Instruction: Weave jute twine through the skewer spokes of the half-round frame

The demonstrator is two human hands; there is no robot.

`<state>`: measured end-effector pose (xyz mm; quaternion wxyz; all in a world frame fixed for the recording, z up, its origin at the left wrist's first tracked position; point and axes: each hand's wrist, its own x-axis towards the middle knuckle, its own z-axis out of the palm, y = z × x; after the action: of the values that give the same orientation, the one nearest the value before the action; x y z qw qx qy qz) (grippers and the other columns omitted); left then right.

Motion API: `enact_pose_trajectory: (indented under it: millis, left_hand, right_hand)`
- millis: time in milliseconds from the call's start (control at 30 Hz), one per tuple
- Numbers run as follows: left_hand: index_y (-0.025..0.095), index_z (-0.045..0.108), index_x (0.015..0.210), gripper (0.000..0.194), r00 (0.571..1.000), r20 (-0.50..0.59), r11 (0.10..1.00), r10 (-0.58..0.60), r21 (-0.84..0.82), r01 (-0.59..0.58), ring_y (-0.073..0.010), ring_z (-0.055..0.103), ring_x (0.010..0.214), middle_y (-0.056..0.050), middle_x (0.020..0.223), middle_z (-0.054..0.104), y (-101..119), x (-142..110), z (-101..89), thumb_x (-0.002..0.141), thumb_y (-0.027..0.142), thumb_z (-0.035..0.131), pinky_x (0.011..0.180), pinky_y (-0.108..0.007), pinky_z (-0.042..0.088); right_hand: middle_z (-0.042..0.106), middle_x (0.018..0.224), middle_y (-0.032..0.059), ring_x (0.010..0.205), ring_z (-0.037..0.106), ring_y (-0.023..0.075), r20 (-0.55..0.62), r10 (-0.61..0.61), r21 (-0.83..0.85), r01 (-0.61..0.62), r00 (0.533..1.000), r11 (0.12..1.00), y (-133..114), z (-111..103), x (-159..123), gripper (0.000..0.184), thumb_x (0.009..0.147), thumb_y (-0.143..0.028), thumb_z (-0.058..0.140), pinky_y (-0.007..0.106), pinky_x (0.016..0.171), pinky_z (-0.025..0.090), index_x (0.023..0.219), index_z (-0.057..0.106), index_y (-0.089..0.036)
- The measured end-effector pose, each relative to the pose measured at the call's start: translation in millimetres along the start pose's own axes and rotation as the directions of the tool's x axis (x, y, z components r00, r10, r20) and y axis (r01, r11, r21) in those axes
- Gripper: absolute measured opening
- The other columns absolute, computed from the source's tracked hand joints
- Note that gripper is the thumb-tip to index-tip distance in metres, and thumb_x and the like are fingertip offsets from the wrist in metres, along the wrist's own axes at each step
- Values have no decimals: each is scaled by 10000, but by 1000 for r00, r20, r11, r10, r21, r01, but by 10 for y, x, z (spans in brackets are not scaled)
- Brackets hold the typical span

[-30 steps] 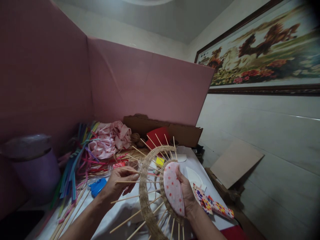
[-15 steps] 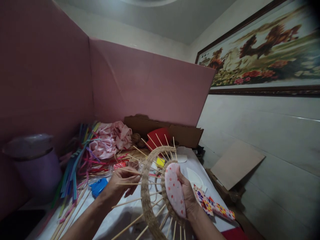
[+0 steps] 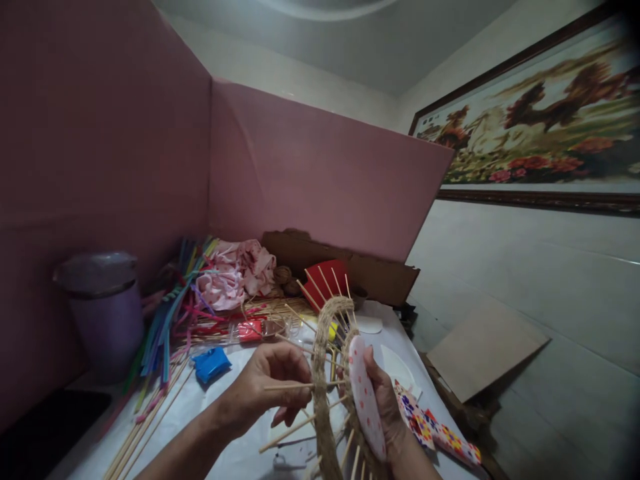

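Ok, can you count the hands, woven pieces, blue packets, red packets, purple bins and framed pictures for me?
Hands: 2, the left hand and the right hand
Woven piece: 1
Blue packet: 1
Red packet: 1
Purple bin: 1
Framed picture: 1
Total: 7

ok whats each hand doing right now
Left hand: fingers curled at a thin stick by the woven band; firm grip or not, cannot tell.
Right hand: closed on the dotted pad.
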<state>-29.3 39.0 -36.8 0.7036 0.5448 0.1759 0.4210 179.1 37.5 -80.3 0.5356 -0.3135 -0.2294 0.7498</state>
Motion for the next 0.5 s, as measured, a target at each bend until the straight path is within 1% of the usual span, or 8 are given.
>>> enact_pose_trajectory:
  millis: [67,133,233,333,400,500]
  left_hand:
    - [138,631,693,169,1000,13,1000,0,6,0,-77,494,357,9,507,564,-1,-15,13,621,224,756,318,-163,294]
    - [135,642,674,154,1000,-7,1000,1,28,-1,-74,490,365,4,520,567,-7,-17,7,626,230,752,327,-167,295]
    - [132,663,654,156,998,-69,997,-7,71,11,-61,453,365,3,485,557,-9,0,-19,638,265,744,346,-174,290]
    - [134,668,639,182,991,-131,995,-13,97,26,-55,411,355,9,437,534,14,20,-36,638,301,742,349,-178,263]
    - [133,678,656,184,990,-139,993,1,118,16,-56,401,355,13,431,520,35,28,-36,656,311,725,347,-182,249]
    - [123,706,698,172,990,-133,988,50,152,-30,-55,407,381,2,498,530,44,42,-37,682,294,702,341,-183,234]
  right_hand:
    - [720,717,117,730,680,284,5,21,-8,-21,1000,1000,3,28,-16,516,715,-567,589,423,691,526,935,680,-109]
    - [720,729,120,747,678,289,16,34,-14,-34,999,999,-3,52,-22,524,720,-576,577,434,698,523,941,679,-112]
    - [723,753,117,789,674,294,17,4,-14,-4,1000,1000,-19,58,-8,525,722,-578,572,446,732,514,947,678,-117]
    - [724,771,116,815,670,293,-6,-39,-1,39,999,999,-28,20,23,529,709,-575,589,446,760,506,956,677,-115]
    - [723,772,120,806,672,288,-29,-54,6,55,998,998,-29,-13,44,532,704,-571,600,437,758,509,960,676,-111]
    - [722,747,116,776,677,275,-48,-55,31,57,997,998,-36,-45,68,502,712,-544,608,417,737,520,947,676,-106]
